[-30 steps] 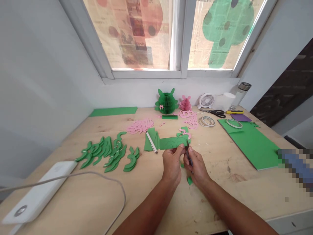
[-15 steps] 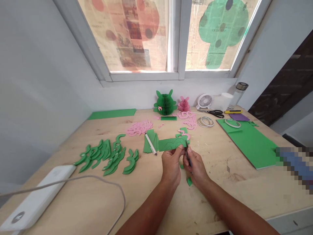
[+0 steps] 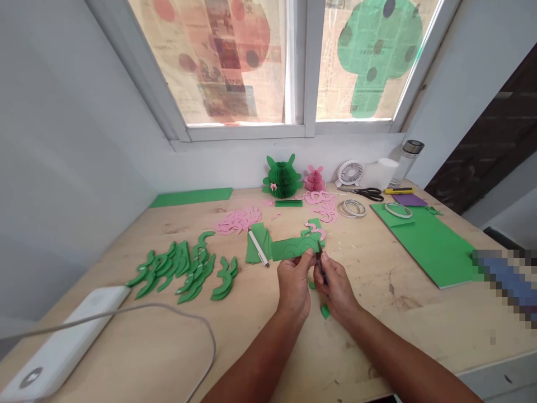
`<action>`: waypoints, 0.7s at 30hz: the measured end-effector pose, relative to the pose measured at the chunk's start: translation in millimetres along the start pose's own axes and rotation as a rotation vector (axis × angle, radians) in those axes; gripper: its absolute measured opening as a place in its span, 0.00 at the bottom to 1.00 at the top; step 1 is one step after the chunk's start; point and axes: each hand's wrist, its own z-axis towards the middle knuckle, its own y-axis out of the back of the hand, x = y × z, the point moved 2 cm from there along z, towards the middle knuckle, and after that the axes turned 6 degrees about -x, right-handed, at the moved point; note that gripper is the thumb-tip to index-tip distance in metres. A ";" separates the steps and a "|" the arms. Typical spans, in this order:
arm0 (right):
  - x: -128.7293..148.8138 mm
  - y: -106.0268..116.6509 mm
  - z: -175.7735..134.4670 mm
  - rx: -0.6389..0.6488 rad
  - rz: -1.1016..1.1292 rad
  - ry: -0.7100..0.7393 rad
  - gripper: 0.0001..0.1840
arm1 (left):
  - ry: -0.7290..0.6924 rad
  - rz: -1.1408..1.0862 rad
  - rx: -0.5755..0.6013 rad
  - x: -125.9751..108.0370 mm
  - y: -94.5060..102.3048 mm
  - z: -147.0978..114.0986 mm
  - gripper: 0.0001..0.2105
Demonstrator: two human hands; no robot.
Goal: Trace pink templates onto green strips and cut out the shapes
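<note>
My left hand (image 3: 294,282) pinches a strip of green paper (image 3: 289,249) with a wavy outline drawn on it. In my right hand (image 3: 336,282) is a pair of dark-handled scissors (image 3: 321,258), their blades at the strip's right end. Small green scraps (image 3: 325,311) lie on the table by my right hand. Just beyond the strip are a curved pink paper piece (image 3: 316,229) and more green scraps. A white pen (image 3: 258,247) rests on folded green paper (image 3: 262,235) to the left of the strip.
Cut green curved pieces (image 3: 157,268) lie in piles at left, with pink cutouts (image 3: 239,219) behind. Green sheets (image 3: 440,257), tape rolls (image 3: 354,208), black scissors (image 3: 369,193) and a yellow cutter (image 3: 398,191) are at right. A cable (image 3: 168,306) crosses a white power strip (image 3: 62,350).
The view has shifted very slightly. Both hands stay at nearly the same spot on the green strip, and the scissors remain at its right end.
</note>
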 end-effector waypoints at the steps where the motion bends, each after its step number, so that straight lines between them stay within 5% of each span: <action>1: 0.2 -0.2 0.0 -0.002 0.001 -0.002 0.31 | 0.000 0.001 0.001 -0.3 -0.3 -0.2 0.09; 21: -1.2 0.2 1.0 -0.004 0.008 -0.004 0.31 | 0.019 -0.008 0.017 -2.2 -1.2 -1.5 0.09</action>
